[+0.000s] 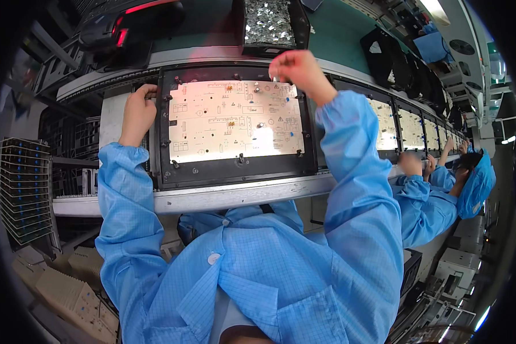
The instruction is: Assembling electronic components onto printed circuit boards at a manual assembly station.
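A cream-coloured circuit board (212, 140) sits in a black carrier frame (223, 178) in front of me, held by small black clips round its edge. A few small components stand on it, and a bright glare covers its lower right. My left hand (137, 113) is closed on the frame's left edge near the upper corner, fingers curled. Over the board's upper right edge, my right hand (298, 71) is closed in a pinch on a small silvery part (275, 78), mostly hidden by the fingers.
Beyond the frame stands a black bin (269, 26) full of small silvery pieces. More boards in frames (384, 123) line the rail to the right, where co-workers in blue (433, 203) reach in. A rack of boards (26, 189) stands at left; a metal rail (229, 198) runs in front.
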`<state>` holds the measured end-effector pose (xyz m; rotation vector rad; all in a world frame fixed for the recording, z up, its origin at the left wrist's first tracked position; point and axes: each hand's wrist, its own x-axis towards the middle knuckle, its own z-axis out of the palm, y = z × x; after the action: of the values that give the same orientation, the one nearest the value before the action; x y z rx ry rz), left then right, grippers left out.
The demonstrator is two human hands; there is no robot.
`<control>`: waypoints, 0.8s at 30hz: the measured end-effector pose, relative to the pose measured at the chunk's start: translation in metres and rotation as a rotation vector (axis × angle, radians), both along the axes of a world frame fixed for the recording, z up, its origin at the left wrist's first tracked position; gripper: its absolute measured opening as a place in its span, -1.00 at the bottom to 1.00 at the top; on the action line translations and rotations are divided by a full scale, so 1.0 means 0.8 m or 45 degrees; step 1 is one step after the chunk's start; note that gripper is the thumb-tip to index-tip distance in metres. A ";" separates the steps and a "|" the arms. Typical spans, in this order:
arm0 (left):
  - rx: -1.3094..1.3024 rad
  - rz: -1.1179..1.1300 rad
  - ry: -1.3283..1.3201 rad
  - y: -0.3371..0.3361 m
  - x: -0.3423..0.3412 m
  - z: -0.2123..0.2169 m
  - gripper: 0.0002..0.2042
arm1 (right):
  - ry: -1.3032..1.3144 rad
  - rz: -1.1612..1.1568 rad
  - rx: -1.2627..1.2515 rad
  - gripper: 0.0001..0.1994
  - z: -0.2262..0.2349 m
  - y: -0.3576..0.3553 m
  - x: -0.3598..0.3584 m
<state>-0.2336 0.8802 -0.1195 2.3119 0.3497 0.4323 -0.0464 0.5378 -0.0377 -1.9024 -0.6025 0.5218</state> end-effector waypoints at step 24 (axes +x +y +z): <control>-0.472 -0.091 0.138 0.027 -0.003 -0.025 -0.66 | -0.133 0.081 -0.305 -0.79 -0.025 -0.073 -0.071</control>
<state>-0.2360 0.9017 -0.1394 1.9819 0.3652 0.1877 -0.1033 0.4794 -0.0573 -2.1531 -0.6958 0.5583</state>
